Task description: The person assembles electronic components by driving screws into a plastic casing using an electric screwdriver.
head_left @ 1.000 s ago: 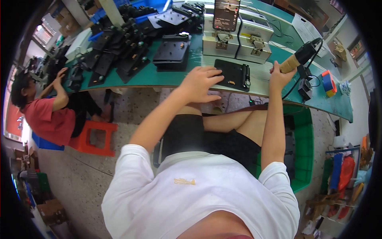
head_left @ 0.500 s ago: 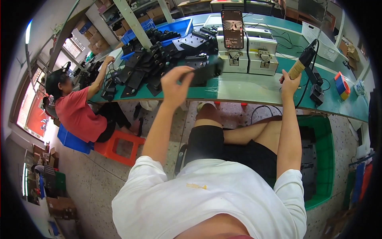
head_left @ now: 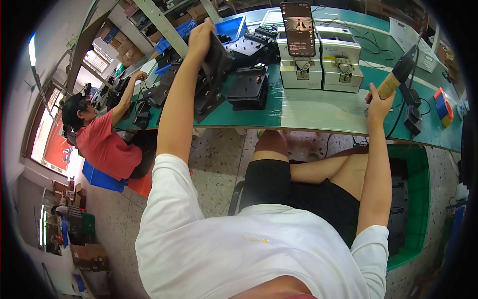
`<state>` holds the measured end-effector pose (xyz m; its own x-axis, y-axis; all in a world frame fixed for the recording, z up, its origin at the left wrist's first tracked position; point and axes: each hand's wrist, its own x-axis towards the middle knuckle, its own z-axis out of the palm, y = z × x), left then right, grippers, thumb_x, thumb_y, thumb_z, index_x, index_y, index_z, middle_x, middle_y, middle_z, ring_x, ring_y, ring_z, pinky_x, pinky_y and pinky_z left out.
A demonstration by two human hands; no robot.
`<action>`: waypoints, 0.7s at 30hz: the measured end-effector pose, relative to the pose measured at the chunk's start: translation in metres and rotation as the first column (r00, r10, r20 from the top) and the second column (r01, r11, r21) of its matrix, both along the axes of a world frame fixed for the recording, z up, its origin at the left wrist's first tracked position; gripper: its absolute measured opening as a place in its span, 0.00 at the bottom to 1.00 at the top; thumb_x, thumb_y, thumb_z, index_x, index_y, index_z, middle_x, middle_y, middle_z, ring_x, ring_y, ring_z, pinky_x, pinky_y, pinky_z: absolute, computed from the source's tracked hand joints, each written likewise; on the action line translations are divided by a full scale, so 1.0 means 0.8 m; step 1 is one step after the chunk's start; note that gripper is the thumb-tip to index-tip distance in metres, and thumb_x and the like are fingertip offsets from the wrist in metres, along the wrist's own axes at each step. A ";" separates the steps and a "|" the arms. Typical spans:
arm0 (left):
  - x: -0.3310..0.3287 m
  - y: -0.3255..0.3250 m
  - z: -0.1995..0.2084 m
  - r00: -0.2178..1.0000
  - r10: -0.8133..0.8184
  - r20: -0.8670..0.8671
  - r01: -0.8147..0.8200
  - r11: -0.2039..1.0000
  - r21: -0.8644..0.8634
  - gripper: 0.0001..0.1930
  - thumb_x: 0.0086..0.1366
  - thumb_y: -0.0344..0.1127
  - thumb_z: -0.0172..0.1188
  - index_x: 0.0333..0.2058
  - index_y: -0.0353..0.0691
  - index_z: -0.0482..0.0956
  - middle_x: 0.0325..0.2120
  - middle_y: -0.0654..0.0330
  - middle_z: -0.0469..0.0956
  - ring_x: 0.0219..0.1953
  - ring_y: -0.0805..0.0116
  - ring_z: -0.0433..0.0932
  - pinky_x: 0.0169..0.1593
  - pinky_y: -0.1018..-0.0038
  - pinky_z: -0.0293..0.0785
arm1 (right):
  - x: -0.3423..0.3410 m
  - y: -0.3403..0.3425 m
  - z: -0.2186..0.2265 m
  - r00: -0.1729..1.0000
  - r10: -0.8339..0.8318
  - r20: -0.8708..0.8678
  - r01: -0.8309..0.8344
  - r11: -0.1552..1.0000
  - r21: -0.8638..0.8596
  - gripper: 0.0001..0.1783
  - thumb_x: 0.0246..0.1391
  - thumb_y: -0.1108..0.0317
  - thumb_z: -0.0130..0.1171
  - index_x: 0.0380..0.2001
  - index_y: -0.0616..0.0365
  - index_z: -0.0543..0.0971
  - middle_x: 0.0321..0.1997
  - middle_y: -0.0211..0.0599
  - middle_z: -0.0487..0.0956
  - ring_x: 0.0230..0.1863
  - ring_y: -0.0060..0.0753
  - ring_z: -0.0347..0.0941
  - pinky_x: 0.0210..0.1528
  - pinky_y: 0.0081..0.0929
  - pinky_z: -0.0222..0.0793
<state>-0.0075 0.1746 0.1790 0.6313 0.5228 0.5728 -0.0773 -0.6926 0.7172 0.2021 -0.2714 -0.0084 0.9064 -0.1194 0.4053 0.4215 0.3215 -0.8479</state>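
Up over the parts pile, my left hand [head_left: 200, 41] grips the edge of a flat black plastic part [head_left: 218, 56], which hangs tilted and slightly blurred. Below and to its right is a neat stack of black plastic parts [head_left: 249, 87]. My right hand [head_left: 380, 104] is wrapped round a corded electric screwdriver [head_left: 390, 85] with a tan taped grip and dark body, angled up to the right. Its lower end is hidden by my fingers. Two silver metal boxes with latches stand between my hands, a phone [head_left: 298, 30] upright against the left box [head_left: 300, 74].
A blue bin [head_left: 239, 25] lies behind the pile, and a white basket [head_left: 398, 35] at the far right. A tape roll [head_left: 443, 107] and a small black device [head_left: 413, 119] sit on the right. A green crate [head_left: 423, 199] stands below. At left a co-worker [head_left: 107, 144] sits.
My left hand has reached forward and left, carrying the black plastic part from near the table's front to above the pile. My right hand still holds the screwdriver. The view has shifted slightly.
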 end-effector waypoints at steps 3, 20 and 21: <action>0.043 -0.032 -0.030 0.980 -0.071 -0.186 0.137 0.917 0.374 0.26 0.72 0.52 0.47 0.23 0.37 0.76 0.21 0.60 0.76 0.27 0.69 0.72 0.36 0.71 0.68 | 0.001 -0.003 -0.001 1.000 -0.014 -0.017 0.014 0.999 -0.029 0.24 0.51 0.72 0.68 0.43 0.58 0.63 0.19 0.31 0.71 0.15 0.24 0.69 0.17 0.21 0.62; 0.078 -0.073 -0.105 0.934 -0.068 -0.351 0.332 0.532 0.779 0.19 0.72 0.46 0.48 0.34 0.35 0.81 0.27 0.47 0.80 0.31 0.48 0.78 0.38 0.63 0.73 | -0.002 0.004 0.003 1.000 0.006 -0.023 -0.006 1.000 -0.008 0.20 0.52 0.70 0.69 0.40 0.58 0.66 0.21 0.31 0.73 0.17 0.23 0.70 0.20 0.20 0.65; 0.073 -0.077 -0.103 0.932 -0.074 -0.355 0.338 0.534 0.775 0.19 0.72 0.46 0.48 0.34 0.35 0.81 0.27 0.47 0.80 0.31 0.48 0.78 0.38 0.63 0.73 | -0.002 0.000 0.001 1.000 -0.014 -0.014 0.014 0.999 -0.034 0.20 0.52 0.70 0.69 0.39 0.58 0.66 0.21 0.31 0.74 0.17 0.22 0.70 0.20 0.20 0.65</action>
<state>0.0506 0.1126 0.0968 0.8405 -0.2505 0.4804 -0.2115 -0.9680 -0.1348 0.2004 -0.2713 -0.0077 0.9102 -0.1185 0.3968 0.4139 0.2868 -0.8639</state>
